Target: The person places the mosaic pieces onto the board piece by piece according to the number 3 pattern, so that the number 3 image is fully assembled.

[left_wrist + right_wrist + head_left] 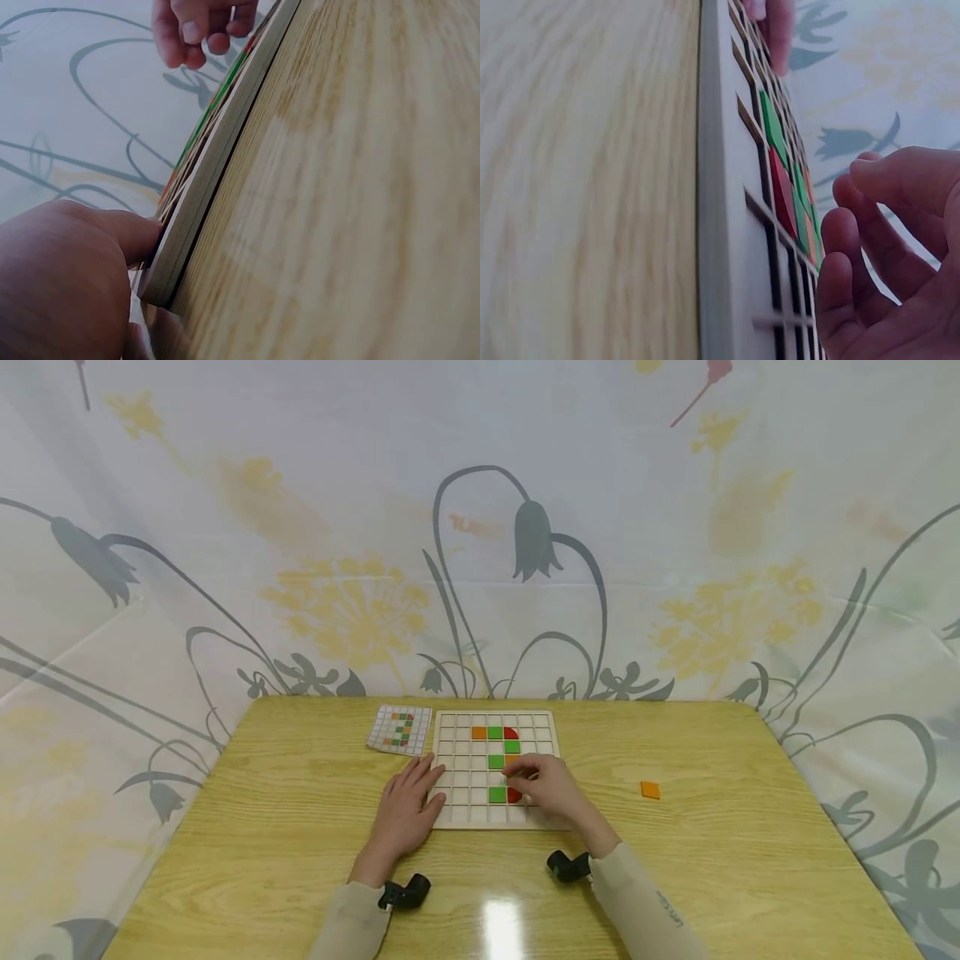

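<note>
A pale wooden grid board (491,827) lies on the table. Orange, green and red tiles sit in its cells, among them a green square tile (497,794) beside a red rounded tile (513,795) in a lower row. My left hand (405,810) rests at the board's left edge, fingers extended and thumb against its side. Over the right half of the board hovers my right hand (546,787), fingers loosely curled; no tile shows between its fingertips in the right wrist view. It hides some cells beneath it.
Left of the board's top corner lies a gridded card (381,727) printed with a coloured tile pattern. One loose orange tile (650,790) is on the table (720,860) to the right. A patterned cloth (480,610) hangs behind the table's far edge.
</note>
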The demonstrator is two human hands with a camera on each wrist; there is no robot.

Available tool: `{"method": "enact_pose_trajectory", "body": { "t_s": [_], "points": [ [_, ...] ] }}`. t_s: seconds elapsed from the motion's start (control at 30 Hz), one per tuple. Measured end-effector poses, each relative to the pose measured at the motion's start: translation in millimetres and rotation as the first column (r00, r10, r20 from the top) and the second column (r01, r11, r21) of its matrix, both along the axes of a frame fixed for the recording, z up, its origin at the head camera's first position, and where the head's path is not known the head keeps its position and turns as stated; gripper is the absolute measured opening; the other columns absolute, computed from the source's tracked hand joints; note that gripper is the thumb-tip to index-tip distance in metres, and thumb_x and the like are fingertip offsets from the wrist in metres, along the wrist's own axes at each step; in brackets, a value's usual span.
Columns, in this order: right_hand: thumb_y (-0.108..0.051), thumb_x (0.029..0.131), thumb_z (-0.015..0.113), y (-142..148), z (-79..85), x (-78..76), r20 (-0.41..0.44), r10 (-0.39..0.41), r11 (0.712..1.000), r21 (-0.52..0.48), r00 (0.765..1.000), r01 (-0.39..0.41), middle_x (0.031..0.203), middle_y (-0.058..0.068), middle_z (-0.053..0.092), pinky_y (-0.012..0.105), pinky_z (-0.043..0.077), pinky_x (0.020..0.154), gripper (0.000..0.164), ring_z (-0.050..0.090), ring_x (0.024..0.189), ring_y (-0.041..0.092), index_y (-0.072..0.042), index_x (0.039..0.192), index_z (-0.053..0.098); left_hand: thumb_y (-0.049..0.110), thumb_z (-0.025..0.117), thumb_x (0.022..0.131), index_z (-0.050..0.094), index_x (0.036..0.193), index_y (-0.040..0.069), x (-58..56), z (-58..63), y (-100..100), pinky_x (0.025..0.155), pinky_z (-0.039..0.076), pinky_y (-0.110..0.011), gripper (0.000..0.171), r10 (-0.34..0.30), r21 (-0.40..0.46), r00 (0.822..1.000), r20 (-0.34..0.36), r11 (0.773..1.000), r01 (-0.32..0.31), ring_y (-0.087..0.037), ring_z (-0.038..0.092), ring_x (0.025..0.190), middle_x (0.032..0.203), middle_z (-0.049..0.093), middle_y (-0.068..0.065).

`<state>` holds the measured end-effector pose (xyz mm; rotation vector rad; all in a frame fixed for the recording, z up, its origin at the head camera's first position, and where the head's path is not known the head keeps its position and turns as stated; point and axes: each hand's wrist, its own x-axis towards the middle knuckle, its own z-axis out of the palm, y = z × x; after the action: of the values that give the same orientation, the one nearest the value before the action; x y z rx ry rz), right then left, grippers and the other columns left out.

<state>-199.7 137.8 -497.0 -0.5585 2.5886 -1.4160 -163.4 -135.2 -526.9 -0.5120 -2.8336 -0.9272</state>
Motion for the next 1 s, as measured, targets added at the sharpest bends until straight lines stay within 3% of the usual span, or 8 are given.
{"method": "enact_pose_trajectory", "body": {
  "t_s": [0.3, 0.47, 0.7, 0.87, 1.0],
  "points": [
    [-0.006, 0.095, 0.067, 34, 7.6, 2.5, -0.01, -0.133, 0.991, 0.021, 0.991, 0.133, 0.107, 0.006, 0.071, 0.035, 0.053, 0.077, 0.015, 0.063, 0.089, 0.02, -0.005, 0.108, 0.075, 0.024, 0.056, 0.102, 0.052, 0.146, 0.009, -0.5, -2.1, 0, 0.114, 0.02, -0.061, 0.047, 0.002, -0.003, 1.0, 0.002, 1.0, -0.002, -0.035, 0.025, 0.147, 0.158, 0.035, -0.011],
    [-0.004, 0.094, 0.067, 61, 8.8, 4.5, -0.075, -0.195, 0.98, 0.037, 0.978, 0.198, 0.106, 0.009, 0.071, 0.035, 0.054, 0.077, 0.016, 0.063, 0.09, 0.023, -0.003, 0.108, 0.074, 0.024, 0.055, 0.102, 0.052, 0.146, 0.008, -1.6, -2.0, 0, 0.114, 0.019, -0.061, 0.047, 0.001, -0.004, 1.0, 0.003, 1.0, -0.001, -0.035, 0.024, 0.147, 0.159, 0.034, -0.012],
    [-0.003, 0.094, 0.066, 103, 5.3, 13.3, -0.135, -0.326, 0.938, 0.076, 0.936, 0.338, 0.115, 0.018, 0.066, 0.042, 0.05, 0.082, 0.017, 0.059, 0.102, 0.032, -0.002, 0.109, 0.074, 0.024, 0.055, 0.102, 0.052, 0.146, 0.009, -1.7, -0.6, 0, 0.114, 0.019, -0.061, 0.046, 0.0, -0.009, 1.0, 0.007, 1.0, 0.0, -0.035, 0.024, 0.148, 0.159, 0.034, -0.012],
    [-0.004, 0.093, 0.065, 131, 7.9, 21.7, -0.118, -0.413, 0.9, 0.101, 0.903, 0.425, 0.127, 0.027, 0.06, 0.053, 0.046, 0.088, 0.025, 0.054, 0.114, 0.042, 0.002, 0.117, 0.071, 0.024, 0.056, 0.102, 0.052, 0.146, 0.008, -2.0, -0.9, 0, 0.114, 0.019, -0.061, 0.047, 0.003, -0.008, 1.0, 0.009, 1.0, -0.003, -0.035, 0.024, 0.147, 0.159, 0.034, -0.012],
    [-0.008, 0.093, 0.065, 148, 6.4, 26.0, -0.059, -0.473, 0.872, 0.115, 0.879, 0.477, 0.129, 0.028, 0.056, 0.05, 0.045, 0.087, 0.032, 0.051, 0.115, 0.041, 0.003, 0.124, 0.067, 0.024, 0.055, 0.102, 0.052, 0.146, 0.009, -2.1, -1.3, 0, 0.114, 0.019, -0.061, 0.047, 0.004, -0.013, 1.0, 0.012, 1.0, -0.004, -0.035, 0.024, 0.148, 0.159, 0.034, -0.011]
  ]
}}
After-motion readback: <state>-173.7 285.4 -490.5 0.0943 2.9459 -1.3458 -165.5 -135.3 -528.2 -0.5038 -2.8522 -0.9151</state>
